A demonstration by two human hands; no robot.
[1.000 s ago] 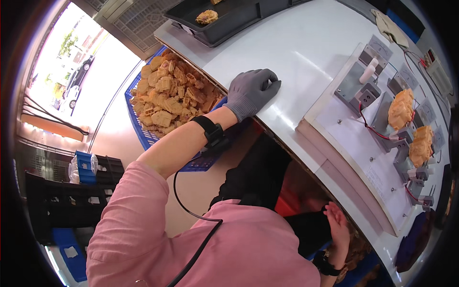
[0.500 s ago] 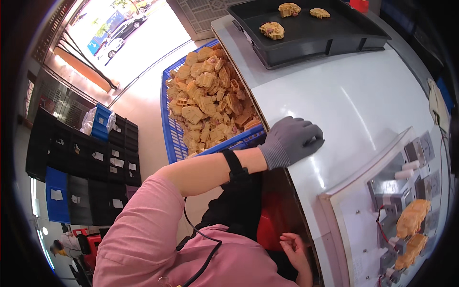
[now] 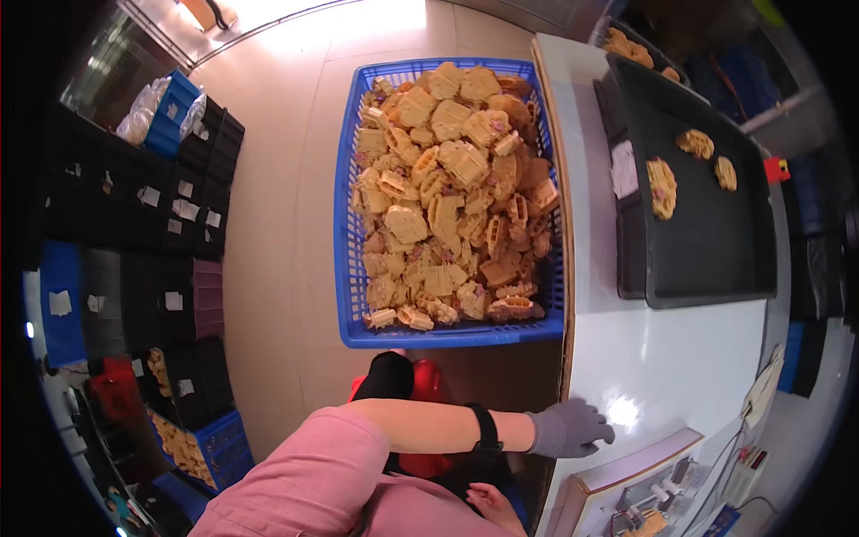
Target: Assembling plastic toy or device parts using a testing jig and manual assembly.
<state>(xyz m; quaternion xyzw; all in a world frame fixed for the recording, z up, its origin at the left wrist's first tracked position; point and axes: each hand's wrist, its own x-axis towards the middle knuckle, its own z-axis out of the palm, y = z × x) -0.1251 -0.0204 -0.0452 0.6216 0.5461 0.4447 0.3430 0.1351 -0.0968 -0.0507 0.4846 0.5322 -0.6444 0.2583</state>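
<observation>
My left hand (image 3: 573, 428), in a grey glove with a black band on the wrist, rests on the white tabletop (image 3: 617, 358) near its left edge. Its fingers are loosely bent and slightly apart, with nothing seen in them. Bare and low by my lap, my right hand (image 3: 494, 503) has its fingers partly in sight, loosely curled and apart, holding nothing visible. Closest to the gloved hand is a white-topped fixture (image 3: 617, 465) with metal parts and wires. A tan moulded piece (image 3: 646, 525) sits in it, cut by the dark picture rim.
A blue basket (image 3: 447, 338) heaped with tan moulded pieces (image 3: 443, 206) stands left of the table. On the table lies a black tray (image 3: 707, 259) with three such pieces. Black bins (image 3: 152, 192) line the left side. Beneath me is a red stool (image 3: 428, 380).
My view has swung left, so the basket now shows whole and the fixture sits lower. The gloved hand's fingers have loosened a little; it stays on the tabletop, now beside the fixture.
</observation>
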